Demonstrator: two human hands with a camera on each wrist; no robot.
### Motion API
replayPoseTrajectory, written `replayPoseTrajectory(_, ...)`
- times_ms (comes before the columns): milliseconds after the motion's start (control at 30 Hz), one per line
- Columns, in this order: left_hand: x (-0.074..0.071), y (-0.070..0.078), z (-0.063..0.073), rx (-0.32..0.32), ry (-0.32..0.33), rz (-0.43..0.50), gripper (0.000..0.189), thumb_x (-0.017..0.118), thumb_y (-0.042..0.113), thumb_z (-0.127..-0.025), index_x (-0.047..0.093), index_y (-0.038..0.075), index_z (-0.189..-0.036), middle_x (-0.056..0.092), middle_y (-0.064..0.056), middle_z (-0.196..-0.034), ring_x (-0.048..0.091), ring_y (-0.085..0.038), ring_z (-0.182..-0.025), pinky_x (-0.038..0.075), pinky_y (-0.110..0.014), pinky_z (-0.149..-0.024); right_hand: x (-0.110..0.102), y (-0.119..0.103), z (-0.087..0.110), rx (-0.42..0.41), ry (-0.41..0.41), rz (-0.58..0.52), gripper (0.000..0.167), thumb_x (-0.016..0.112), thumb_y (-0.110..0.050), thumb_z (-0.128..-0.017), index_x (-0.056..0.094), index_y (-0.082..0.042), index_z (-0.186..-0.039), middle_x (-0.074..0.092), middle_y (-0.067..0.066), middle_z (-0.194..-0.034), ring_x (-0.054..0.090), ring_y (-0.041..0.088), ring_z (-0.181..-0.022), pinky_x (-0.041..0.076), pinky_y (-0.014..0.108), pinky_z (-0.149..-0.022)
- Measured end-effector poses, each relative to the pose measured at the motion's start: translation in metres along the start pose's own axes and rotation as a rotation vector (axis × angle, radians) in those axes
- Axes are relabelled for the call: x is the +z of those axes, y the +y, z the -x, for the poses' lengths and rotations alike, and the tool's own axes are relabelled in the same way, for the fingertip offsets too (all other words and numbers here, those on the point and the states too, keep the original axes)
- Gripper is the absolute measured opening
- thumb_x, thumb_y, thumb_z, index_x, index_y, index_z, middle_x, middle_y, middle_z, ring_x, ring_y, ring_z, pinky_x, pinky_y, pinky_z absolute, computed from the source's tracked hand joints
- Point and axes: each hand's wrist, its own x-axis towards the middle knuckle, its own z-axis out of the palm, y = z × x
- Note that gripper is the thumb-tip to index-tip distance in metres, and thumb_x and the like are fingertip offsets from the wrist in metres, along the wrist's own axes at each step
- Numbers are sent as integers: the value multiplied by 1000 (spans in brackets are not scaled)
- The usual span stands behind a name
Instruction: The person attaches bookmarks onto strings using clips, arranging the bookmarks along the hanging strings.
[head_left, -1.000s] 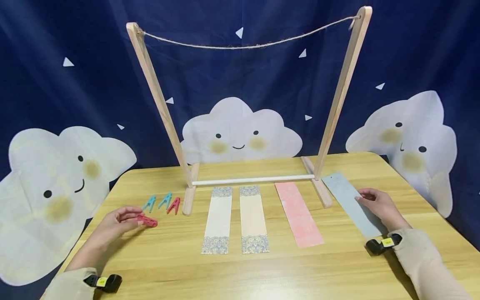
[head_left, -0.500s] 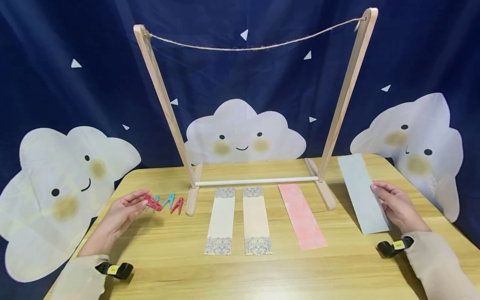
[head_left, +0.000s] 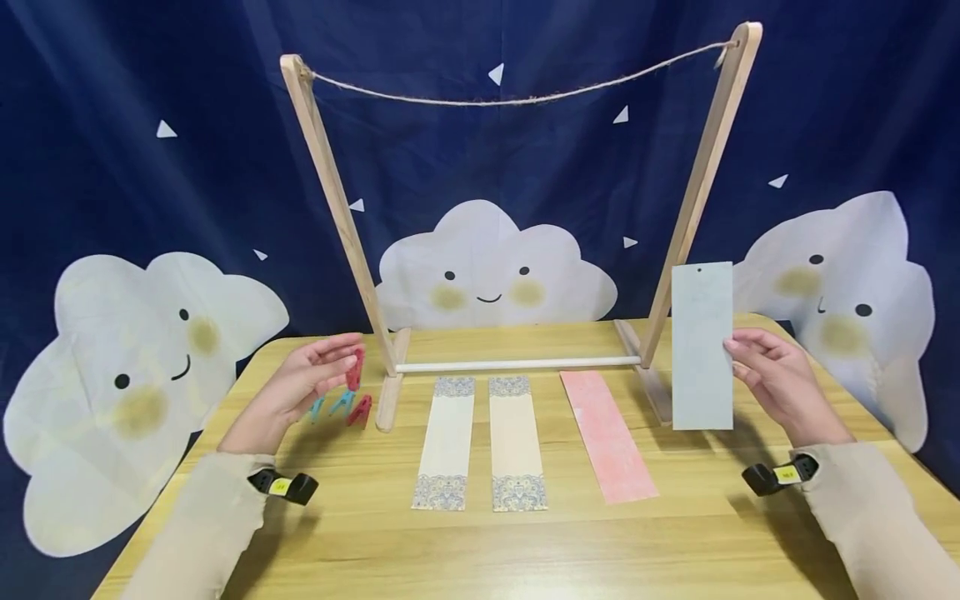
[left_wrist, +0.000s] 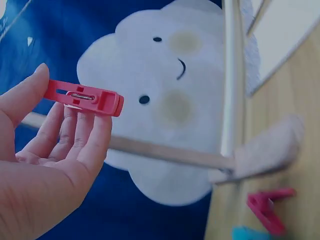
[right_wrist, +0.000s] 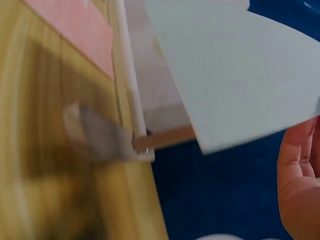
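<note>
My left hand (head_left: 303, 379) pinches a red clothespin (left_wrist: 87, 97) between thumb and fingers, lifted above the table at the left. Beneath it on the table lie another red clothespin (head_left: 360, 412) and two light-blue ones, the nearer-to-middle blue clothespin (head_left: 342, 402) partly covered. At the right, my right hand (head_left: 780, 379) grips the edge of a pale blue-grey bookmark (head_left: 702, 350) with a small hole near its top. That bookmark hangs upright in the air, in front of the right foot of a wooden frame (head_left: 701, 167). In the right wrist view only part of the hand (right_wrist: 302, 175) shows.
A sagging string (head_left: 480, 103) joins the tops of the frame's posts, and a white rod (head_left: 517, 364) links its feet. On the table (head_left: 480, 550) lie a white bookmark (head_left: 444, 442), a cream bookmark (head_left: 517, 442) and a pink bookmark (head_left: 607, 437).
The left hand has raised the red clothespin and moved right, turning it upright. The right hand has lifted the blue-grey bookmark off the table and stood it upright.
</note>
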Motion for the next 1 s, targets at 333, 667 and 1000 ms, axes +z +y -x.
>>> replayPoseTrajectory(333,50,51,-38,105,-67,-146,35,59,-9,-87,56,6,-117,68,5,-98,64,-8,-93,52,-20,-80,49,6,-33,32,-38,257,25,51,11,-91,67,-8,-92,70,-2,-83,64,8,-74,53,22,-63)
replayPoseTrajectory(667,101,105,-60,139,-35,-379,45,65,2,-87,49,-1,-130,66,-3,-112,62,-12,-103,40,-33,-103,82,0,-59,2,2,379,16,62,5,-87,69,-9,-89,70,-3,-79,63,6,-69,54,20,-62)
replayPoseTrajectory(1000,144,158,-85,224,16,-375,27,69,1,-83,58,3,-107,68,-2,-98,66,-12,-89,46,-32,-94,98,-15,-81,-59,47,359,11,66,2,-85,71,-7,-89,70,-2,-78,63,7,-64,53,19,-59)
